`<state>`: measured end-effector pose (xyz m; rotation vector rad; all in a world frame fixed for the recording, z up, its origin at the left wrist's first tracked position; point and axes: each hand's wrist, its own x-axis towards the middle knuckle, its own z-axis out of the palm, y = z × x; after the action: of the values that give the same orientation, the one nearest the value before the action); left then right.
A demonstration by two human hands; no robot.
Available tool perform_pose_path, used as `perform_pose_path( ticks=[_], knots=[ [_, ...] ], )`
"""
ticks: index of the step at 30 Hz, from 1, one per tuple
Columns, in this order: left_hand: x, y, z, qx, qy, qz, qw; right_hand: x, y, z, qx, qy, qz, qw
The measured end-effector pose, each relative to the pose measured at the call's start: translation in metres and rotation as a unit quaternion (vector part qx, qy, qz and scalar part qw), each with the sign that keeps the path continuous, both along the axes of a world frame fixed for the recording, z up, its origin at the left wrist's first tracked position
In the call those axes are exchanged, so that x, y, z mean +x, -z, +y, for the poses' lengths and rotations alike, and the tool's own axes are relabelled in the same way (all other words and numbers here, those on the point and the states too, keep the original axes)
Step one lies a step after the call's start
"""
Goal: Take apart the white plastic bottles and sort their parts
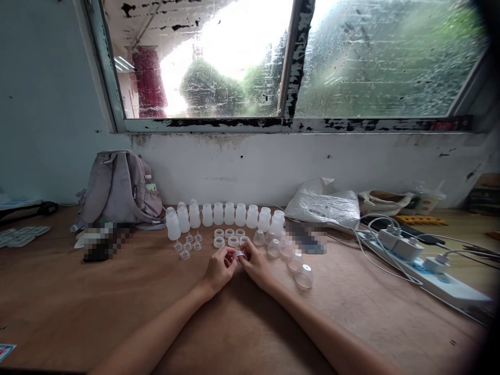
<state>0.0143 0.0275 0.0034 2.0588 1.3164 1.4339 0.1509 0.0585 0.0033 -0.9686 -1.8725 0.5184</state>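
Note:
My left hand (219, 270) and my right hand (257, 264) meet at the middle of the table, fingers closed around a small translucent bottle collar ring (239, 253). Whether anything sits inside that ring cannot be made out. Just beyond my fingers lie several more collar rings (219, 242). To their left is a small group of clear bottle nipples (185, 254). Behind stands a row of frosted baby bottles (218, 214); the three at its left end (172, 224) have tops on. Clear dome caps (303, 276) trail from the row toward the right of my right hand.
A grey backpack (113, 187) leans on the wall at the back left. Back right are a silver plastic bag (326, 204) and a beige pouch (385, 200). A white power strip (449, 287) with plugs and looping cables runs along the right side. Blurred patches hide some items.

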Motion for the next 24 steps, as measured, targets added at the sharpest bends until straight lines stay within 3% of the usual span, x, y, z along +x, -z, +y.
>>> perform_pose_path(
  ticks=[15, 24],
  knots=[
    [0.007, 0.004, -0.002, -0.005, -0.04, 0.043, 0.998, 0.001, 0.006, 0.005, -0.023, -0.017, 0.018, 0.999],
    [0.001, -0.006, -0.008, 0.027, -0.016, 0.078, 0.996, 0.001, 0.01, 0.006, -0.024, -0.019, 0.01, 0.999]
  ],
)
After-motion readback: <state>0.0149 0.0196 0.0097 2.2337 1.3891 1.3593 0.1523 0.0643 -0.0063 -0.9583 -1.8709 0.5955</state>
